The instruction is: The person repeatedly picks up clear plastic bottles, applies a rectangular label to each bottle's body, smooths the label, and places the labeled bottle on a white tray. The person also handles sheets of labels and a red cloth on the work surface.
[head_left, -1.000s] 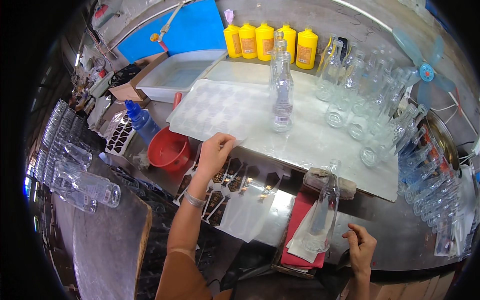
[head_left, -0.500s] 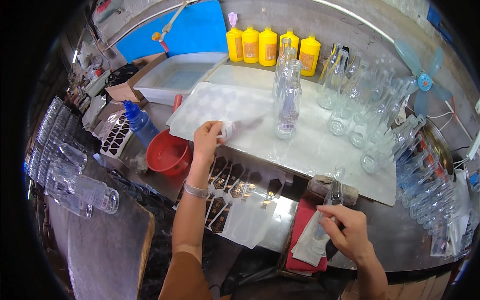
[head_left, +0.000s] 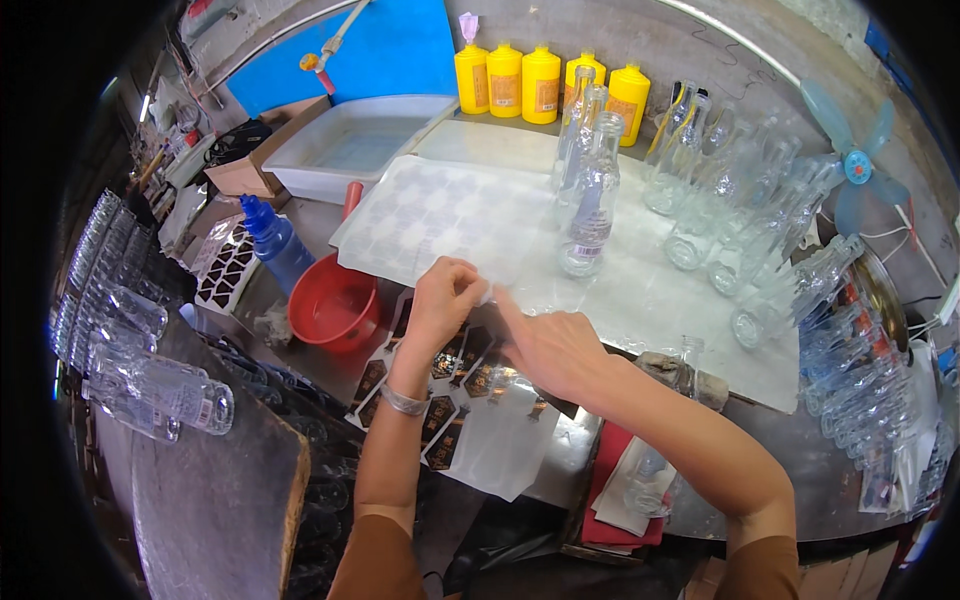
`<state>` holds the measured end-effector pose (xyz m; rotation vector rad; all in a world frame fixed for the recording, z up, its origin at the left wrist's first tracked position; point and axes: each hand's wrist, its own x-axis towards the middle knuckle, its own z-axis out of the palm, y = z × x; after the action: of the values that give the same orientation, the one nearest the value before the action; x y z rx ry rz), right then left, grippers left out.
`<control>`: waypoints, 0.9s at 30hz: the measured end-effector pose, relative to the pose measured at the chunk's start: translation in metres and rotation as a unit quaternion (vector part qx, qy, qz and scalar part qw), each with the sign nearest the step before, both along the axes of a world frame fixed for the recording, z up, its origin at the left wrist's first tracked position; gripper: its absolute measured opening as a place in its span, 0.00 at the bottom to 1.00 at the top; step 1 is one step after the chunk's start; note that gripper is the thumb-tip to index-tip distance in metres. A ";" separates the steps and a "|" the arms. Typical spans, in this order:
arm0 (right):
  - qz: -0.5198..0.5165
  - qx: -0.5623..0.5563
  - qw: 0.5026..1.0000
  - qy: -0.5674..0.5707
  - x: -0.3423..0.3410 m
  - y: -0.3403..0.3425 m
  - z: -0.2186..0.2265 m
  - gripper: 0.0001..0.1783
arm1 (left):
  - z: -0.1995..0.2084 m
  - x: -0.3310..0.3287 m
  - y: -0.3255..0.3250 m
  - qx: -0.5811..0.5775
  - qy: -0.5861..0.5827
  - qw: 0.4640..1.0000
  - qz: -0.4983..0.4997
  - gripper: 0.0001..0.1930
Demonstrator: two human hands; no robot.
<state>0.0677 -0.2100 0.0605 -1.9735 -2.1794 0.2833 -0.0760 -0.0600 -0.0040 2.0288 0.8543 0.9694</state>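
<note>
Over the near edge of the white-covered board, my hands meet. Between thumb and fingers, my left hand pinches a small pale, filmy decal. My right hand reaches across from the right, its index fingertip at the decal and its thumb mostly hidden. Beneath them lie white sheets with black-and-gold decals. A clear glass bottle lies on white paper over a red cloth, its neck on a padded block; my right forearm covers part of it.
Several clear bottles stand on the board, more at its right. Yellow bottles line the wall beside a pale tub. A red bucket and blue bottle sit left. A fan is far right.
My right hand has left the lying bottle and swung left to meet my left hand at the decal. My left hand has moved slightly right and nearer, still pinching it.
</note>
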 end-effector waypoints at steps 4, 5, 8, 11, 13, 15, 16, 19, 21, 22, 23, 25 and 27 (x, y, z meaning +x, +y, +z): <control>0.009 -0.033 0.997 -0.069 -0.002 0.018 -0.015 0.40 | 0.005 0.002 -0.001 0.009 0.048 0.999 0.002 0.09; 0.014 -0.033 0.997 -0.069 -0.001 0.018 -0.017 0.40 | 0.005 0.002 -0.001 0.015 0.056 0.998 0.003 0.09; 0.024 -0.028 0.997 -0.061 0.003 0.014 -0.016 0.38 | 0.005 0.003 0.000 0.031 0.065 0.997 0.010 0.09; 0.020 -0.005 0.999 -0.025 0.007 0.007 -0.008 0.36 | -0.002 0.004 0.006 0.041 0.063 0.997 0.030 0.09; 0.006 0.020 1.000 0.013 0.009 0.007 -0.004 0.35 | -0.001 0.001 0.012 -0.039 0.047 0.998 0.032 0.10; 0.004 0.039 0.999 0.011 0.012 0.008 -0.007 0.33 | 0.004 -0.001 0.017 -0.124 0.004 0.991 0.047 0.10; 0.001 0.048 0.999 0.009 0.013 0.009 -0.007 0.32 | 0.014 0.000 0.019 -0.169 -0.030 0.983 0.061 0.11; -0.004 0.051 0.999 0.013 0.016 0.006 -0.006 0.29 | 0.022 0.003 0.041 -0.217 -0.280 0.927 0.120 0.10; 0.005 0.049 0.999 0.021 0.016 0.001 -0.003 0.28 | 0.019 -0.005 0.072 -0.219 -0.458 0.839 0.196 0.11; 0.007 0.048 0.999 0.025 0.017 -0.003 -0.001 0.28 | 0.017 -0.009 0.087 -0.228 -0.507 0.805 0.205 0.12; 0.016 0.041 0.999 0.026 0.015 -0.005 0.003 0.27 | 0.015 -0.020 0.100 -0.231 -0.554 0.770 0.216 0.13; 0.025 0.024 0.999 0.026 0.013 -0.013 0.013 0.25 | -0.001 -0.044 0.116 -0.208 -0.500 0.803 0.248 0.16; 0.029 0.017 0.999 0.034 0.013 -0.018 0.020 0.22 | -0.006 -0.056 0.120 -0.144 -0.426 0.840 0.304 0.18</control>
<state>0.0802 -0.2278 0.0803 -1.8561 -2.1875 0.3160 -0.1316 0.0597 -0.0104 0.8637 1.0384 1.7696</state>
